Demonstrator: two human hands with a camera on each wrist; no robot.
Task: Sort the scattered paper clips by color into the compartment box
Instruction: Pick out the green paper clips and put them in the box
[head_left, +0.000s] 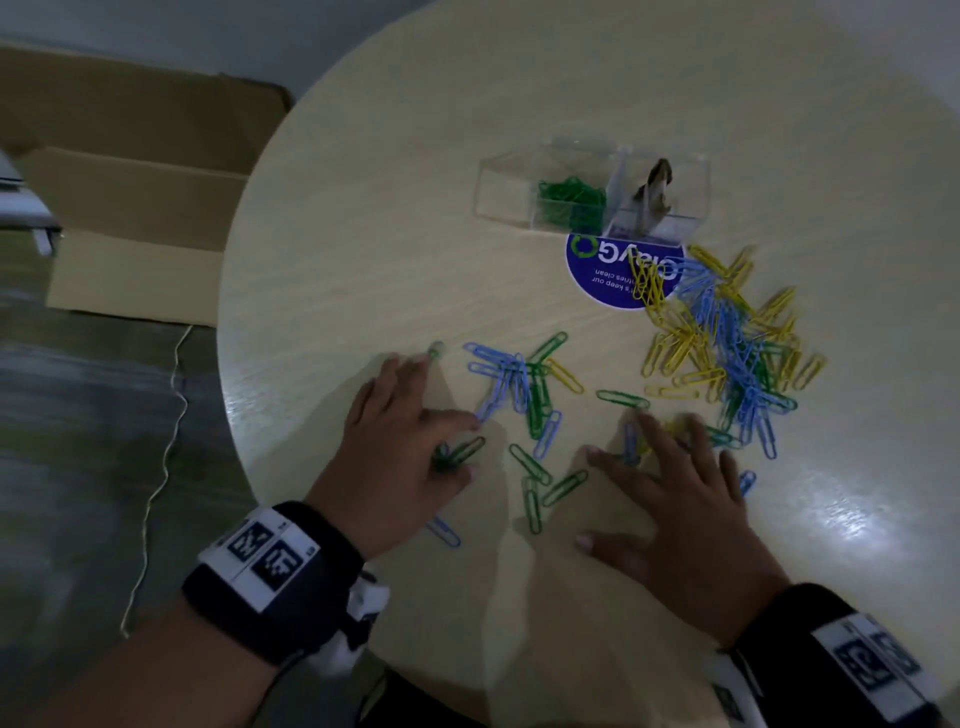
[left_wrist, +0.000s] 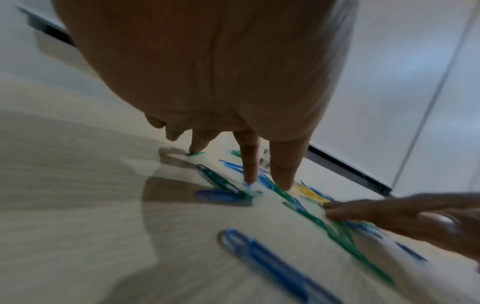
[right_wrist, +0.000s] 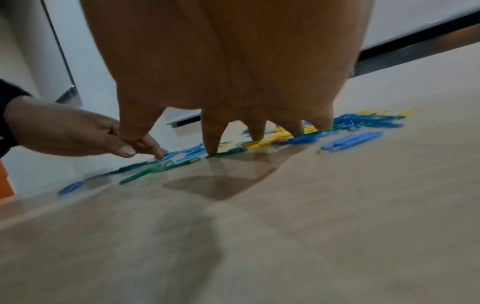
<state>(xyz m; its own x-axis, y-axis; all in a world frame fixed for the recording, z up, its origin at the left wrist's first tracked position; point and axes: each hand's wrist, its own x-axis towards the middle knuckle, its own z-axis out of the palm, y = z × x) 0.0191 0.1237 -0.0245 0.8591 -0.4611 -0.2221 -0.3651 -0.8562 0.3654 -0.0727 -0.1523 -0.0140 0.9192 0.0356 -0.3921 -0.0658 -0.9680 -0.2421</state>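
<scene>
Green, blue and yellow paper clips lie scattered on the round wooden table (head_left: 363, 208). The big mixed pile (head_left: 727, 338) sits at the right, and a smaller scatter of clips (head_left: 524, 389) lies between my hands. The clear compartment box (head_left: 498, 182) stands at the back with green clips (head_left: 571, 200) in its middle compartment. My left hand (head_left: 400, 441) is spread on the table. One of its fingertips touches a green clip (head_left: 436, 351), and two green clips (head_left: 462, 451) lie by the thumb. My right hand (head_left: 670, 493) lies flat with its fingertips (right_wrist: 211, 151) pressing on several clips (head_left: 639, 436).
A round blue sticker (head_left: 608, 275) is on the table in front of the box. A brownish object (head_left: 654, 192) shows in the box's right compartment. A cardboard box (head_left: 135, 208) and a thin cord (head_left: 171, 415) are on the floor to the left. The table edge curves close to my left wrist.
</scene>
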